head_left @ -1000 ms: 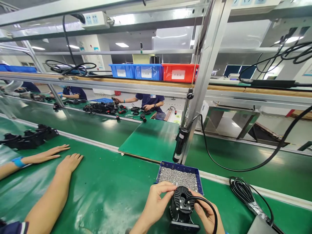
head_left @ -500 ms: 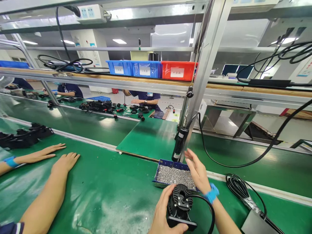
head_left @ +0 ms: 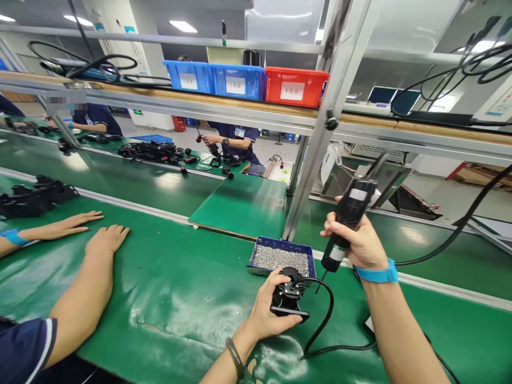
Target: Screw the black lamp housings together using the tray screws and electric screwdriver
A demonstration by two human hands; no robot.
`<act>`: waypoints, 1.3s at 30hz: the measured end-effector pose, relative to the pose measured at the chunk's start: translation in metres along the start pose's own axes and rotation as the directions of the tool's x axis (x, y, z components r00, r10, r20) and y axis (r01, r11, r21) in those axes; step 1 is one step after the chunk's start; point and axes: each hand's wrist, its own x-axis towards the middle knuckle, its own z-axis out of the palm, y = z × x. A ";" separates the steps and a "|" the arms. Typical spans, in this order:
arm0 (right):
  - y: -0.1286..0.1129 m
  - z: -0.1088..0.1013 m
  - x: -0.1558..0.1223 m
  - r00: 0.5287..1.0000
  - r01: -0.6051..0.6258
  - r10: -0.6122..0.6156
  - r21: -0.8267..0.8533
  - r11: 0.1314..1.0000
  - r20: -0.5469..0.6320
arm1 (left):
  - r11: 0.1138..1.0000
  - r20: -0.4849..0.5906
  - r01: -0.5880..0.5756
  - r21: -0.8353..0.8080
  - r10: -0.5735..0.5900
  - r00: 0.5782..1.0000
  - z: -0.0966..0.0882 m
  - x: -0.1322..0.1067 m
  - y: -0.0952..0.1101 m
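My left hand (head_left: 269,308) is closed round a small black finned lamp housing (head_left: 288,296) that rests on the green conveyor mat, its black cable looping off to the right. My right hand (head_left: 360,242), with a blue wrist strap, grips a black electric screwdriver (head_left: 347,223) held tilted, its bit pointing down just right of the housing. A blue tray of small silver screws (head_left: 280,259) sits right behind the housing.
Another person's two hands (head_left: 86,229) lie flat on the mat at the left. A slanted metal post (head_left: 316,138) rises behind the tray. Black parts (head_left: 32,197) are piled far left. Blue and red bins (head_left: 248,81) stand on the shelf above; workers sit opposite.
My right hand left the housing, reached up and took the hanging screwdriver, bringing it down to the right of the housing. My left hand shifted to hold the housing alone.
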 end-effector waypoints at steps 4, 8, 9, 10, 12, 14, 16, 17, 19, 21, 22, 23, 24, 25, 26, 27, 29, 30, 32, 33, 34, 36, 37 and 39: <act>-0.036 0.013 -0.021 1.000 -0.009 0.011 0.205 0.979 -0.007 | 0.999 -0.017 -0.030 0.027 0.031 0.999 0.001 0.000 -0.002; -0.050 0.034 -0.026 0.996 0.072 -0.083 0.318 0.945 0.021 | 0.996 -0.027 -0.083 0.023 0.083 0.996 0.002 0.000 -0.008; -0.051 0.038 -0.026 0.993 0.097 -0.113 0.334 0.938 0.030 | 0.996 -0.027 -0.084 0.017 0.085 0.996 0.002 0.001 -0.009; -0.050 0.041 -0.027 0.990 0.110 -0.132 0.347 0.931 0.042 | 0.997 -0.025 -0.080 0.013 0.080 0.996 0.003 0.001 -0.010; -0.048 0.046 -0.028 0.986 0.100 -0.140 0.355 0.930 0.087 | 0.998 -0.024 -0.068 0.000 0.068 0.997 0.004 0.001 -0.010; -0.045 0.050 -0.032 0.982 0.086 -0.138 0.347 0.934 0.128 | 0.997 -0.022 -0.074 -0.015 0.074 0.997 0.004 0.001 -0.010; -0.042 0.053 -0.036 0.974 0.084 -0.148 0.331 0.940 0.172 | 0.995 -0.024 -0.097 -0.013 0.097 0.995 0.004 0.001 -0.009; -0.042 0.054 -0.038 0.969 0.087 -0.156 0.324 0.942 0.191 | 0.994 -0.025 -0.111 -0.008 0.111 0.994 0.003 0.002 -0.009; -0.042 0.057 -0.040 0.960 0.096 -0.172 0.318 0.943 0.221 | 0.991 -0.029 -0.135 0.004 0.135 0.990 0.003 0.002 -0.007; -0.042 0.060 -0.042 0.957 0.097 -0.176 0.320 0.943 0.231 | 0.989 -0.034 -0.150 0.004 0.150 0.988 0.002 0.003 -0.007; -0.042 0.061 -0.042 0.957 0.097 -0.177 0.321 0.942 0.229 | 0.988 -0.036 -0.154 0.001 0.153 0.988 0.002 0.003 -0.006; -0.042 0.062 -0.042 0.958 0.098 -0.177 0.322 0.942 0.225 | 0.988 -0.037 -0.157 -0.003 0.157 0.987 0.002 0.003 -0.006; -0.042 0.063 -0.042 0.960 0.097 -0.174 0.323 0.942 0.221 | 0.987 -0.039 -0.160 -0.009 0.159 0.986 0.003 0.004 -0.006; -0.042 0.064 -0.041 0.961 0.097 -0.173 0.324 0.941 0.216 | 0.987 -0.042 -0.162 -0.015 0.162 0.986 0.003 0.004 -0.006; -0.041 0.064 -0.041 0.963 0.098 -0.172 0.325 0.941 0.207 | 0.986 -0.046 -0.165 -0.020 0.164 0.985 0.003 0.004 -0.006; -0.041 0.064 -0.041 0.965 0.100 -0.171 0.325 0.941 0.198 | 0.986 -0.049 -0.167 -0.022 0.165 0.985 0.003 0.003 -0.006; -0.040 0.064 -0.041 0.968 0.110 -0.174 0.322 0.940 0.178 | 0.986 -0.055 -0.168 -0.021 0.166 0.985 0.003 0.003 -0.006; -0.040 0.064 -0.042 0.970 0.117 -0.177 0.320 0.940 0.167 | 0.986 -0.059 -0.168 -0.018 0.166 0.984 0.004 0.003 -0.005; -0.040 0.064 -0.043 0.973 0.126 -0.180 0.318 0.940 0.145 | 0.985 -0.065 -0.169 -0.009 0.169 0.984 0.004 0.003 -0.005; -0.040 0.063 -0.044 0.974 0.129 -0.181 0.320 0.939 0.138 | 0.985 -0.067 -0.170 -0.003 0.170 0.983 0.004 0.003 -0.005; -0.040 0.063 -0.044 0.975 0.132 -0.181 0.321 0.938 0.131 | 0.985 -0.066 -0.170 0.003 0.170 0.983 0.004 0.003 -0.005; -0.040 0.063 -0.045 0.976 0.133 -0.180 0.321 0.938 0.121 | 0.987 -0.061 -0.163 0.008 0.164 0.985 0.005 0.003 -0.005; -0.040 0.063 -0.044 0.976 0.133 -0.180 0.322 0.937 0.122 | 0.987 -0.060 -0.158 0.004 0.158 0.986 0.005 0.003 -0.006; -0.040 0.064 -0.044 0.975 0.132 -0.183 0.328 0.936 0.129 | 0.989 -0.058 -0.149 -0.010 0.149 0.987 0.005 0.004 -0.006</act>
